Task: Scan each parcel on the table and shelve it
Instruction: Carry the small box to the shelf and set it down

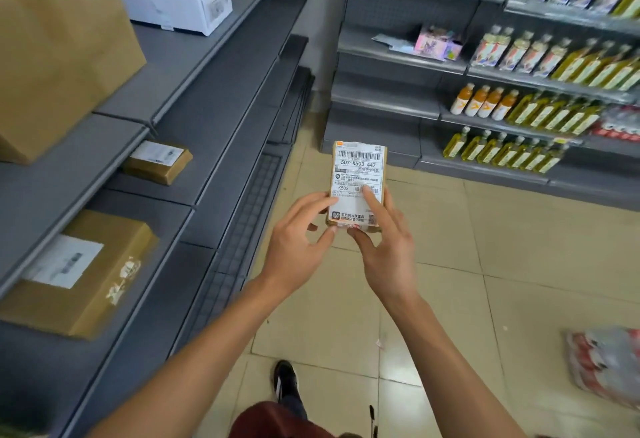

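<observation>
Two hands grip a flat rectangular cardboard parcel (356, 188).

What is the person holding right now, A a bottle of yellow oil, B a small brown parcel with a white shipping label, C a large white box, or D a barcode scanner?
B: both the left hand and the right hand pinch the lower end of a small brown parcel, its white barcode label facing the camera, above the tiled floor.
</observation>
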### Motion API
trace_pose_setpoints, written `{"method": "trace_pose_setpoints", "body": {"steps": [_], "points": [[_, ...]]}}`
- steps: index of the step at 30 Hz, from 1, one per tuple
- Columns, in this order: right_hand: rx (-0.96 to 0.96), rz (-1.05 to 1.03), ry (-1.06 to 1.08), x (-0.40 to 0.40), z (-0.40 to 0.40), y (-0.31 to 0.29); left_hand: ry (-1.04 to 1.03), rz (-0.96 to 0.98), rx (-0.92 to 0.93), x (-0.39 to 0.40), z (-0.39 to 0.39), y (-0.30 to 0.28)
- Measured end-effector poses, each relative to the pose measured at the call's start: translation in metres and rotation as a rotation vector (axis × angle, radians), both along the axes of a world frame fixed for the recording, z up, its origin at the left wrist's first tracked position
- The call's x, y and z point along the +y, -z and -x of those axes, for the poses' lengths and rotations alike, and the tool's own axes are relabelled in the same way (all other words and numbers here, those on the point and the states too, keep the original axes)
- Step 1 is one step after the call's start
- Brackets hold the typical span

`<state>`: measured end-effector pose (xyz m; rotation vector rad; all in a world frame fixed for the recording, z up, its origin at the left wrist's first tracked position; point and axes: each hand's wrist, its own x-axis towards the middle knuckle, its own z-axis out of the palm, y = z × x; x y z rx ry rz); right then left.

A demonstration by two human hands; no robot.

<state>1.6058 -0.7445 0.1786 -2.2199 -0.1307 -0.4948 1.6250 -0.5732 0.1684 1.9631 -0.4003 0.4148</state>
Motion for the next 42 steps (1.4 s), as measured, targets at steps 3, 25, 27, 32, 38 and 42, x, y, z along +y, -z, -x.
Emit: {"method": "trace_pose_setpoints", "body": {"steps": [3,25,27,32,38,42], "points": [[-0.019,-0.005,0.019,-0.005,-0.04,-0.005,0.026,-0.002,-0.025,-0.005,-0.042,-0.007],[0.001,-0.045,-0.208,-0.092,-0.341,0.015,-0.168,-0.026,0.037,-0.092,-0.309,-0.003],[0.003,-0.031,-0.27,-0.092,-0.368,0.016,-0.233,-0.019,0.059,-0.094,-0.325,0.001],[0.047,-0.01,-0.433,-0.072,-0.421,0.029,-0.363,0.008,0.11,-0.078,-0.353,0.012],[0.086,0.056,-0.595,-0.017,-0.487,0.045,-0.542,0.04,0.133,-0.036,-0.391,0.033],[0.112,0.094,-0.715,0.024,-0.528,0.049,-0.658,0.063,0.124,-0.002,-0.416,0.046]]}}
